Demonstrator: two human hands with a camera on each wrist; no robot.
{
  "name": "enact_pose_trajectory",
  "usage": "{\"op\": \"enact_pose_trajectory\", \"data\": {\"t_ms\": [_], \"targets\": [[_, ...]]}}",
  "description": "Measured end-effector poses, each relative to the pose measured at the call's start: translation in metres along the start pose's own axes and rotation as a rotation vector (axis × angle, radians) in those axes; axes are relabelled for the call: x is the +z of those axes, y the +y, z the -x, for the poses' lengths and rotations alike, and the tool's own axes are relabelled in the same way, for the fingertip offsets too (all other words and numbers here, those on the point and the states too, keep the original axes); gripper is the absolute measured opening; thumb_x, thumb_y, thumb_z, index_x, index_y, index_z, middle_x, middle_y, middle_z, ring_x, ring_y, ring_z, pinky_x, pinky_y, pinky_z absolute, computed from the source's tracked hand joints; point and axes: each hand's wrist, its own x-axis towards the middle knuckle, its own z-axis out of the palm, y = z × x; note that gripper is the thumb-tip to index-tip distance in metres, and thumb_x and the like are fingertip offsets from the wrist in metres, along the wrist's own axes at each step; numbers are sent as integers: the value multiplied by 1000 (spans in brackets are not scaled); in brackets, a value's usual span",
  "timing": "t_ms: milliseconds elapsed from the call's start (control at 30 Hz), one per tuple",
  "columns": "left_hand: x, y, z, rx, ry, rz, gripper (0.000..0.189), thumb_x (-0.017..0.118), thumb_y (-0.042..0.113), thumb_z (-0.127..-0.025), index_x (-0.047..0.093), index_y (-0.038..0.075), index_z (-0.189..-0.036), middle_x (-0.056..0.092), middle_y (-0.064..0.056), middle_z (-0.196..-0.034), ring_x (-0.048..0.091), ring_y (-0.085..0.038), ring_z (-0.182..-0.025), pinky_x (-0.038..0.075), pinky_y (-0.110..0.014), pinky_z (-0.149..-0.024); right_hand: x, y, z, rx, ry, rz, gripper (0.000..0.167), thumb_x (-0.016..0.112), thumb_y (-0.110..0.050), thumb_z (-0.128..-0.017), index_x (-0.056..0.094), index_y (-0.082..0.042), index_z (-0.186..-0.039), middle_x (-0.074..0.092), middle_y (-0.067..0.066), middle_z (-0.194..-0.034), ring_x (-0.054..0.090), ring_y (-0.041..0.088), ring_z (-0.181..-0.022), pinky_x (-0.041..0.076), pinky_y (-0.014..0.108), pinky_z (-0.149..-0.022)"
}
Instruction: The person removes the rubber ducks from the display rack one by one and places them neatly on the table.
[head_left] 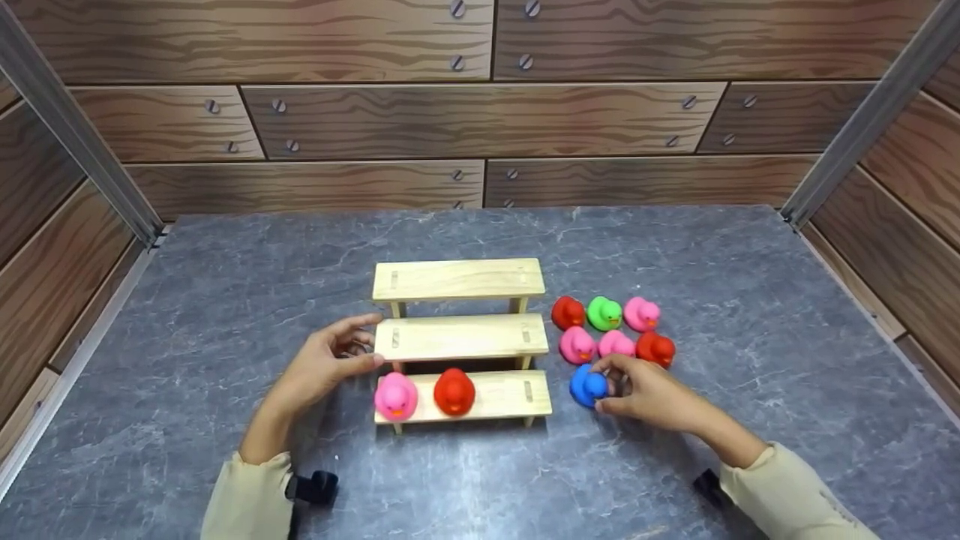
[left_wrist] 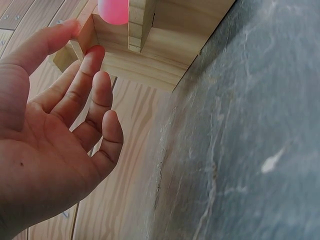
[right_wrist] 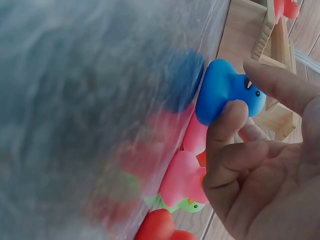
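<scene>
My right hand [head_left: 649, 390] pinches a blue rubber duck [head_left: 587, 385] by its head between thumb and fingers. The duck [right_wrist: 215, 92] is upright at the table surface; whether it touches is unclear. At the left end of a three-step wooden stand [head_left: 461, 337], my left hand [head_left: 322, 367] holds the middle step's end, thumb at the front corner and a finger at the back corner. Its other fingers [left_wrist: 112, 135] curl loosely beside the stand. On the lowest step sit a pink duck [head_left: 396, 396] at the left end and a red duck [head_left: 454, 391] near the middle.
Right of the stand, several ducks stand in two rows: red [head_left: 568, 312], green [head_left: 604, 313] and pink [head_left: 642, 313] behind, pink [head_left: 577, 345], pink [head_left: 616, 344] and red [head_left: 655, 349] in front. Wood-patterned walls [head_left: 480, 120] enclose the grey marbled table [head_left: 225, 300].
</scene>
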Motion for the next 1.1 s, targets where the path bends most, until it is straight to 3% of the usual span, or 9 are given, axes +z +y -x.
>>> {"op": "enact_pose_trajectory", "data": {"t_ms": [233, 767, 1100], "targets": [[0, 0, 0, -4, -6, 16, 61, 71, 2, -81, 48, -4, -137, 67, -5, -100, 57, -11, -84, 48, -20, -72, 0, 1, -3, 11, -4, 11, 37, 74, -9, -77, 58, 2, -109, 58, 5, -84, 50, 9, -72, 44, 19, -61], [0, 0, 0, -5, 5, -15, 61, 71, 3, -80, 49, -3, -137, 68, -13, -105, 57, -13, -86, 48, -21, -74, -1, 0, -3, 16, -11, 18, 43, 76, -12, -78, 57, 3, -113, 56, 5, -83, 48, 11, -72, 41, 20, -61], [0, 0, 0, -3, 8, -14, 60, 72, 4, -81, 50, -2, -136, 66, -7, -99, 57, -13, -87, 48, -20, -74, -9, -6, 6, 25, -1, -17, 51, 75, -17, -81, 54, 3, -123, 56, 7, -86, 49, 10, -73, 43, 19, -59]]}}
